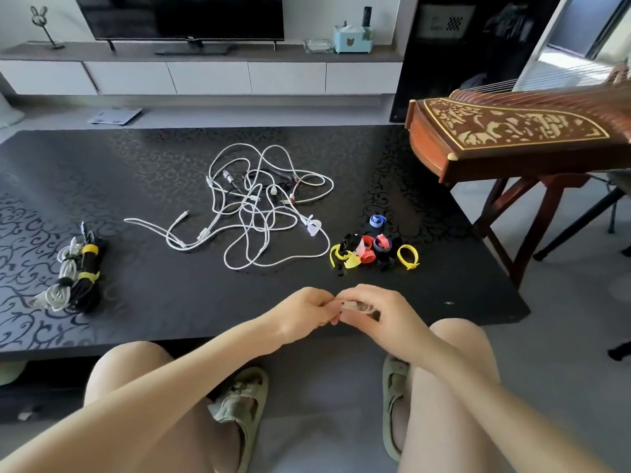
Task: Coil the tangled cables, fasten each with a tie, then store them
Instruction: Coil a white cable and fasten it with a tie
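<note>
Hands meet over the near edge of the black patterned bench (170, 302). I see left hand (304, 312) and right hand (379, 315) both pinching a small whitish cable (355, 306), detail blurred. Tangled white and black cables (259, 206) lie mid-bench. Loose coloured strap ties (368, 250) sit just right of them, and the yellow-tied cable bundles (78, 278) are far left.

A black patterned tabletop (153, 186) carries tangled cables (254, 203) at centre, tied bundles (80, 278) at 9 o'clock and coloured ties (367, 252) at 3 o'clock.
</note>
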